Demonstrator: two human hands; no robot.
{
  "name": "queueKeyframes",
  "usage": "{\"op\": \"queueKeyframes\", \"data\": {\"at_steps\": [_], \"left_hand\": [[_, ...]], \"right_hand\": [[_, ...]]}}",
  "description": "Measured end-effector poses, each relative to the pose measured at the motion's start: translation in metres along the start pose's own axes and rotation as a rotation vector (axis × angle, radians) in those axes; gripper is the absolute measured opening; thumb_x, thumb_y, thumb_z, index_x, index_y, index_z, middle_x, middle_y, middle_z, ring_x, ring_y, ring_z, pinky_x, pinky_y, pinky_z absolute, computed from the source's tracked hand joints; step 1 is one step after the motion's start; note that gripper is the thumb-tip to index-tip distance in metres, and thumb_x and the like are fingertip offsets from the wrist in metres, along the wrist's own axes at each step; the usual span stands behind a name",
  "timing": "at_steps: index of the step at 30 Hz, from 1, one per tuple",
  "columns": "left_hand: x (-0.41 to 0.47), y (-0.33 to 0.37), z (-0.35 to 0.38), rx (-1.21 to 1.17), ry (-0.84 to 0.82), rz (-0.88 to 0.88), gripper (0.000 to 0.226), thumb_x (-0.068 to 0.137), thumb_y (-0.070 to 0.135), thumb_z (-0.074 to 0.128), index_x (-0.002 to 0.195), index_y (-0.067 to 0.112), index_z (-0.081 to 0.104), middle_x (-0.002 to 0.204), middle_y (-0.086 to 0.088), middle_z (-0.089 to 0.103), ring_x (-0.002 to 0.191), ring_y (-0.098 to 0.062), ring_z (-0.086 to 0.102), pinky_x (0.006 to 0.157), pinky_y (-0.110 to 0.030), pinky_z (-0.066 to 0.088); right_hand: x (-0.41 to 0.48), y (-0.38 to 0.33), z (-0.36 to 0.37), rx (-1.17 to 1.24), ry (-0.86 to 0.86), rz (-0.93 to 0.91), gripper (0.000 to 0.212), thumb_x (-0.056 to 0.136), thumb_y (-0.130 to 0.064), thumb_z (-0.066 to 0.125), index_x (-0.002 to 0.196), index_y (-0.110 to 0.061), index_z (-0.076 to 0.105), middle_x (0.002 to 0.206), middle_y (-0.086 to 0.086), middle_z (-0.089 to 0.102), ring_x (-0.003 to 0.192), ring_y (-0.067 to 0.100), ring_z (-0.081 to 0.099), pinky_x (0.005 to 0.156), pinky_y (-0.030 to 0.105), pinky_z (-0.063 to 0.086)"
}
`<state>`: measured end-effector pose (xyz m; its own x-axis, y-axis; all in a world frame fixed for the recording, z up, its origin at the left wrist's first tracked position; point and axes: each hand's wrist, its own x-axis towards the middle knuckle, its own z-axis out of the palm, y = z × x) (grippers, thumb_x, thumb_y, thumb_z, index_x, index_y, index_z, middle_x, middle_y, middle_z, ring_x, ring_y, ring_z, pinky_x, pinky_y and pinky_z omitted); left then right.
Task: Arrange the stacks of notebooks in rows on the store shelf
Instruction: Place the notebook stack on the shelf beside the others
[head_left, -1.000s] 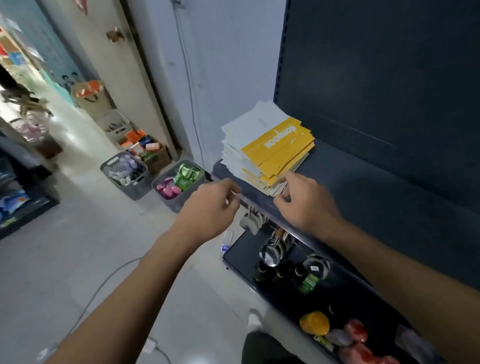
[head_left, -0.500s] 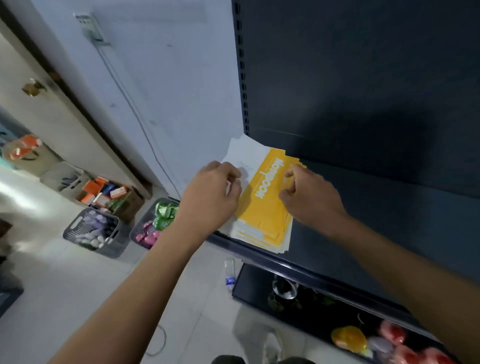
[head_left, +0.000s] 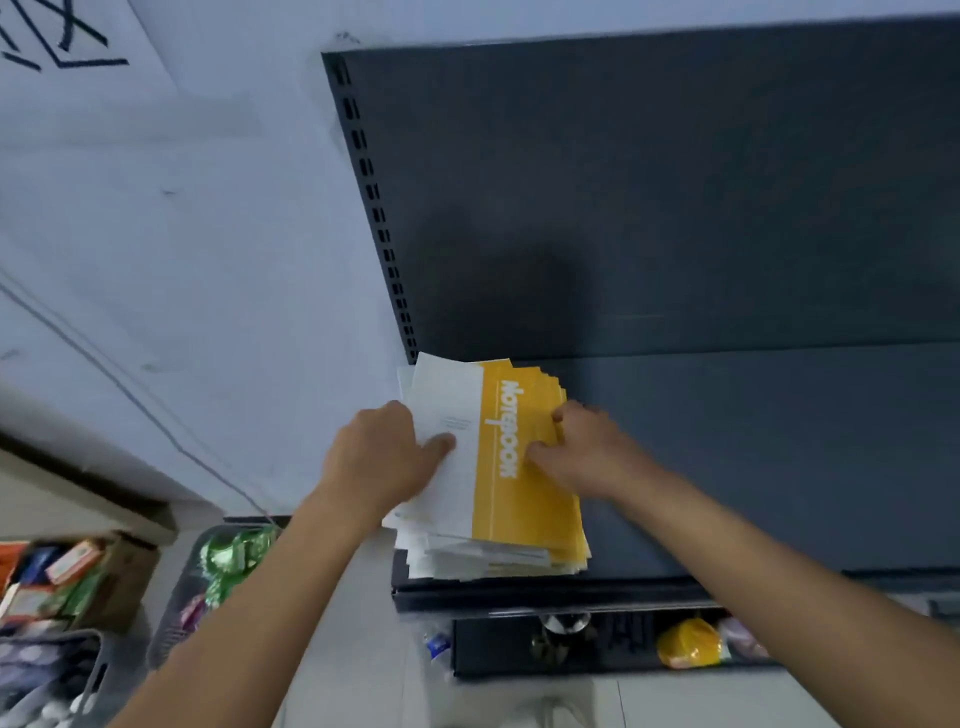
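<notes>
A stack of notebooks (head_left: 498, 493) with yellow-and-white covers lies at the left end of the dark grey store shelf (head_left: 753, 457), against the slotted upright. The covers are slightly fanned. My left hand (head_left: 379, 457) grips the stack's left side, thumb on the top white cover. My right hand (head_left: 582, 452) holds the stack's right edge, with its fingers over the yellow covers.
A pale wall (head_left: 182, 260) borders the shelf on the left. Below is a lower shelf (head_left: 597, 649) with small goods and a yellow item (head_left: 688, 644). On the floor at the left stand baskets and a box (head_left: 78, 577) of packaged goods.
Both hands went from the shelf's front edge to the stack's two sides and gripped it. The stack has turned from askew to nearly square with the shelf.
</notes>
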<state>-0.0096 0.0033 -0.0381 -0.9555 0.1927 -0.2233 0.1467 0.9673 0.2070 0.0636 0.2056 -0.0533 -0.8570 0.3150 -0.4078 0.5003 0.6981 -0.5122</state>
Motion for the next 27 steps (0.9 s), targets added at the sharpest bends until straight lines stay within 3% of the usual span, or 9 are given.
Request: {"op": "queueKeyframes", "data": {"at_steps": [3,6,8,14,17,18,21,27], "left_hand": [[0.004,-0.006,0.004,-0.096,-0.016,0.069,0.050,0.085,0.060,0.062,0.106,0.016,0.053,0.100,-0.003,0.060,0.087,-0.024,0.054,0.069,-0.033,0.040],[0.000,-0.010,0.008,-0.153,-0.016,0.109,0.047,0.084,0.053,0.065,0.109,0.016,0.052,0.100,-0.001,0.056,0.089,-0.023,0.052,0.072,-0.033,0.038],[-0.005,-0.012,0.010,-0.153,-0.004,0.145,0.044,0.084,0.049,0.064,0.109,0.014,0.051,0.099,0.000,0.050,0.090,-0.023,0.051,0.074,-0.033,0.037],[-0.011,-0.013,0.009,-0.111,0.013,0.187,0.039,0.085,0.044,0.062,0.104,0.014,0.046,0.093,0.001,0.043,0.082,-0.020,0.045,0.071,-0.030,0.035],[-0.011,-0.013,0.008,-0.127,0.039,0.156,0.041,0.085,0.051,0.064,0.093,0.018,0.041,0.083,0.005,0.044,0.078,-0.017,0.045,0.066,-0.030,0.035],[-0.010,-0.013,0.007,-0.146,0.041,0.136,0.043,0.084,0.054,0.066,0.091,0.019,0.041,0.080,0.007,0.044,0.076,-0.016,0.046,0.063,-0.030,0.034],[-0.011,-0.014,0.008,-0.184,0.042,0.093,0.049,0.081,0.060,0.068,0.093,0.019,0.043,0.076,0.010,0.043,0.069,-0.012,0.044,0.052,-0.026,0.029],[-0.017,-0.022,0.012,-0.254,0.055,0.059,0.051,0.079,0.060,0.070,0.099,0.019,0.048,0.080,0.011,0.050,0.067,-0.003,0.046,0.051,-0.022,0.032]], "right_hand": [[-0.009,-0.012,0.007,0.189,0.043,0.137,0.060,0.091,-0.042,0.063,0.141,-0.013,0.044,0.146,0.009,0.041,0.112,0.025,0.056,0.084,0.034,0.049],[-0.016,-0.015,0.016,0.349,0.098,0.202,0.039,0.085,-0.035,0.071,0.112,-0.008,0.063,0.132,0.011,0.054,0.112,0.029,0.060,0.094,0.045,0.055],[-0.022,-0.015,0.019,0.393,0.090,0.217,0.036,0.082,-0.034,0.074,0.108,-0.010,0.067,0.128,0.012,0.057,0.114,0.031,0.060,0.096,0.048,0.054],[-0.029,-0.015,0.018,0.353,0.050,0.233,0.037,0.084,-0.038,0.074,0.101,-0.006,0.070,0.124,0.013,0.061,0.114,0.032,0.060,0.096,0.046,0.053],[-0.033,-0.016,0.020,0.279,0.063,0.199,0.030,0.086,-0.040,0.072,0.079,-0.013,0.062,0.112,0.006,0.053,0.103,0.025,0.052,0.085,0.035,0.047],[-0.035,-0.019,0.021,0.219,0.088,0.181,0.029,0.087,-0.041,0.070,0.079,-0.014,0.062,0.111,0.006,0.049,0.103,0.025,0.049,0.083,0.034,0.045],[-0.041,-0.028,0.028,0.060,0.188,0.096,0.034,0.088,-0.042,0.065,0.103,-0.012,0.065,0.123,0.006,0.051,0.122,0.026,0.044,0.094,0.038,0.047],[-0.051,-0.032,0.042,0.093,0.314,-0.033,0.040,0.090,-0.039,0.064,0.121,-0.016,0.055,0.123,0.004,0.049,0.120,0.024,0.043,0.088,0.033,0.044]]}}
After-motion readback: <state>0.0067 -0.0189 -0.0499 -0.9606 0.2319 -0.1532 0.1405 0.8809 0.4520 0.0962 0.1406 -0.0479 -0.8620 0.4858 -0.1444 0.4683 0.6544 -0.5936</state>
